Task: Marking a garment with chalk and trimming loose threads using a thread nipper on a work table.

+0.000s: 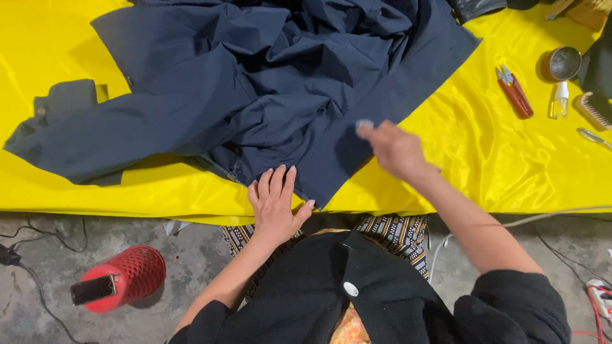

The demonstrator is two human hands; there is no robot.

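A crumpled dark navy garment lies spread over a table covered in shiny yellow cloth. My left hand rests flat, fingers apart, on the garment's lower edge near the table's front edge, beside a zipper. My right hand is blurred, hovering over the garment's right lower part, and seems to pinch something small and pale at its fingertips; what it is I cannot make out.
Red-handled thread snips, a small metal cup, a little clear bottle and a brush lie at the table's right. A red mesh cylinder and cables lie on the concrete floor.
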